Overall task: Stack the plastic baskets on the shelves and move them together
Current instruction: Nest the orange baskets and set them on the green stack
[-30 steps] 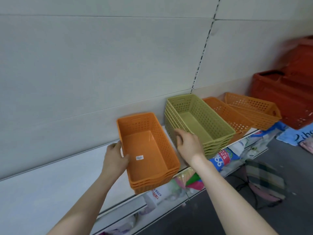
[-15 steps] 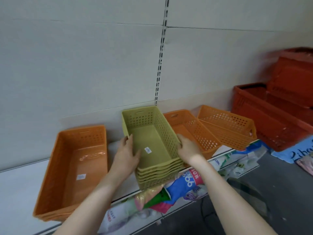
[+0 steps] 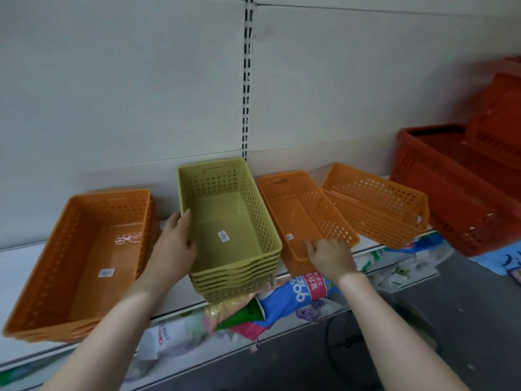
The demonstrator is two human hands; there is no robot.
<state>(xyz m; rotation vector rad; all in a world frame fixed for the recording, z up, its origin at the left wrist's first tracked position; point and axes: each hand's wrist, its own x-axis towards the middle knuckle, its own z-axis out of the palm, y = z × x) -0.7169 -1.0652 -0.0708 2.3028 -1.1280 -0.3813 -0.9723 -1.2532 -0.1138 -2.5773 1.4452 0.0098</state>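
Your left hand (image 3: 176, 246) is gripping the left wall of the green basket stack (image 3: 225, 221), which is sitting on the shelf (image 3: 17, 263) beside the orange stack (image 3: 93, 249). Your right hand (image 3: 331, 256) is curling its fingers over the orange basket (image 3: 298, 204)'s near rim.

Left hand (image 3: 174, 244): bare, slim fingers.
Right hand (image 3: 329, 256): bare, its back and knuckles facing the camera.
Left forearm (image 3: 112, 328): uncovered down to the bottom edge of the view.
Right forearm (image 3: 394, 334): uncovered likewise.
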